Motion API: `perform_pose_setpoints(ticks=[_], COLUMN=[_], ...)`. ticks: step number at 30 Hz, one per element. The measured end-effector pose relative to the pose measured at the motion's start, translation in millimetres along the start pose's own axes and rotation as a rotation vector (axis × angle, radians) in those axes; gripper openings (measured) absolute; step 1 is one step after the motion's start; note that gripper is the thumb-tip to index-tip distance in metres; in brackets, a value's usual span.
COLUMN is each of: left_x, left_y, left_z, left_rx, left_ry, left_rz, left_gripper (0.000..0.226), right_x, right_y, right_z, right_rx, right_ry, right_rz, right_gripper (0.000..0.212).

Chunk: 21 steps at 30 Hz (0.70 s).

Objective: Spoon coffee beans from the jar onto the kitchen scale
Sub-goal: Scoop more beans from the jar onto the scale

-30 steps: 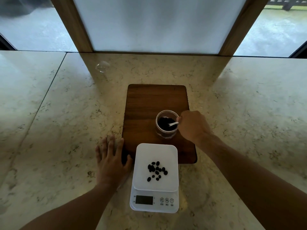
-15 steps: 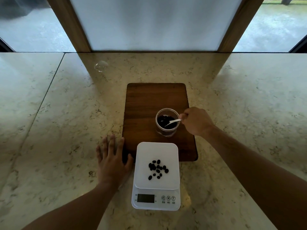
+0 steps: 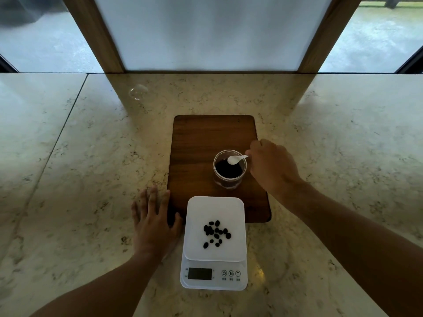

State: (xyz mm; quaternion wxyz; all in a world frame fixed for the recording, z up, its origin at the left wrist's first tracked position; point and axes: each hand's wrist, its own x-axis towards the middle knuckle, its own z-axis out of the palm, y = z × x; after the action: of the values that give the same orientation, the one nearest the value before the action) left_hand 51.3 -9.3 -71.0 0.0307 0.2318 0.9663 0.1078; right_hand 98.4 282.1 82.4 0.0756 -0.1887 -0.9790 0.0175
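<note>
I had the right hand (image 3: pixel 272 167) pinched on the handle end of the spoon (image 3: pixel 235 159), bowl over the jar (image 3: pixel 229 168) mouth, looked empty. Jar sat open on the board (image 3: pixel 206 143), dark beans inside, just behind the scale (image 3: pixel 214 242). A small heap of beans (image 3: pixel 216 233) lay on the scale plate already. Left hand (image 3: pixel 154 225) was flat on the bench (image 3: pixel 91 179), fingers spread, holding nothing. My read: spoon was light, thin plastic, so grip at the handle tip w/ little force was enough; beans hard, smooth, apt to roll off a shallow bowl; jar looked like glass, fragile, prob needed steadying
</note>
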Motion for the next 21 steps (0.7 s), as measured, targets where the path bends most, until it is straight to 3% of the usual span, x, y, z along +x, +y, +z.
perform_pose_setpoints(ticks=[5,14,21], left_x=[0,0,-1], left_y=[1,-1,1], left_z=[0,1,0], left_rx=[0.014,0.031,0.004], left_ry=[0.004,0.005,0.012], left_rz=[-0.002,0.007,0.002], left_gripper=[0.074,0.074,0.075], right_x=[-1,10,16], right_y=[-7,-4,1], right_z=[9,18,13], right_rx=[-0.024,0.188,0.193], right_ry=[-0.105,-0.231,-0.369], right_rz=[0.034,0.206,0.178], right_gripper=[0.009,0.025,0.032])
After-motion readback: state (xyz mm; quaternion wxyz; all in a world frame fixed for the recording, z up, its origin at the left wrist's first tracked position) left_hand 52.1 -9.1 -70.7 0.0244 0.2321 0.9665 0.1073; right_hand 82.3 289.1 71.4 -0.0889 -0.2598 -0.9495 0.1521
